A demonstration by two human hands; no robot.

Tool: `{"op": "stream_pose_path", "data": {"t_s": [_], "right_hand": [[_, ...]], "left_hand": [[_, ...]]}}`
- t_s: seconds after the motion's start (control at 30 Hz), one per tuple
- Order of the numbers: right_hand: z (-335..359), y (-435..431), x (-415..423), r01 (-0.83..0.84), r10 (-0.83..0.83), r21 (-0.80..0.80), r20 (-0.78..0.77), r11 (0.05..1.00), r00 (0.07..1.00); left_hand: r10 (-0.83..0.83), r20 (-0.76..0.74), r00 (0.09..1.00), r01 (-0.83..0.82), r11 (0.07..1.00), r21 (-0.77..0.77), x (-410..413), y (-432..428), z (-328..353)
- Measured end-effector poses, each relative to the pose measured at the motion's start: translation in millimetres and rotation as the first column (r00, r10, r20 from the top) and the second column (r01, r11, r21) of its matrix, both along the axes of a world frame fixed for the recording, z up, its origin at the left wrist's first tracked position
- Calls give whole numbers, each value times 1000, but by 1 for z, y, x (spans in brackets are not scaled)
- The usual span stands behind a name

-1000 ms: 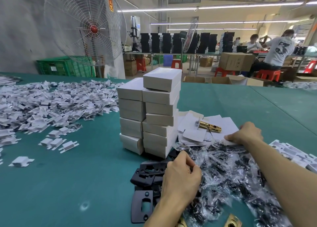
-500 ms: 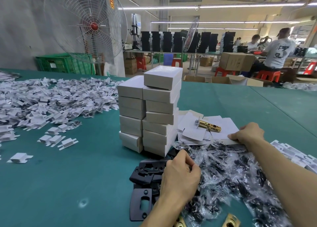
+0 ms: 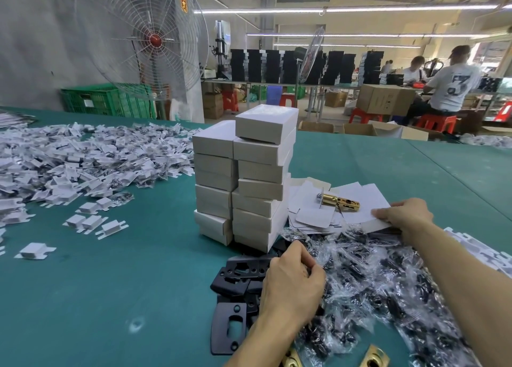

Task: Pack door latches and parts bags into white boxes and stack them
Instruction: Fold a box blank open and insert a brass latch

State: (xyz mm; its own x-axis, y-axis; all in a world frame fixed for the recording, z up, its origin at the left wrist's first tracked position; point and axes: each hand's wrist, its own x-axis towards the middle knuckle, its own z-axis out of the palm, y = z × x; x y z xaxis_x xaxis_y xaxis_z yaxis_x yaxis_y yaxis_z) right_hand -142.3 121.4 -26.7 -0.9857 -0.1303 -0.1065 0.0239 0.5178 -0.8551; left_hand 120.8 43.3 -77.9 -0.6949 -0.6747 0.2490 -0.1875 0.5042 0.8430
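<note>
Two hands at work beside stacked white boxes on a green counter [image 3: 110, 283].

The right hand [image 3: 404, 214] pinches the near edge of a flat white box blank [image 3: 371, 222], thumb on top and fingers curled under it. That blank lies on a spread of unfolded blanks [image 3: 313, 217], just right of the stacks of white boxes [image 3: 260, 172], two uneven columns side by side. A brass door latch [image 3: 339, 201] lies on the blanks, apart from both hands. The left hand [image 3: 293, 280] has its fingers curled, tips down at the left edge of the heap of clear parts bags [image 3: 388, 278] and over some black plates [image 3: 238, 278]. Its back hides the fingertips, so I cannot tell whether it grips anything. A large heap of folded white card inserts [image 3: 69, 161] covers the counter's left side.
</note>
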Motion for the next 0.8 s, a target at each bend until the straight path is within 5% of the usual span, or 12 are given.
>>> {"op": "stream_pose_path", "data": {"t_s": [0.27, 0.8], "right_hand": [[-6, 5, -3, 55, -51, 30, -109, 998, 993], [19, 4, 14, 377, -413, -332, -45, 865, 909]], "left_hand": [[-7, -1, 1000, 7, 1000, 12, 0, 0, 0], [0, -7, 1000, 1, 1000, 31, 0, -2, 0]]}}
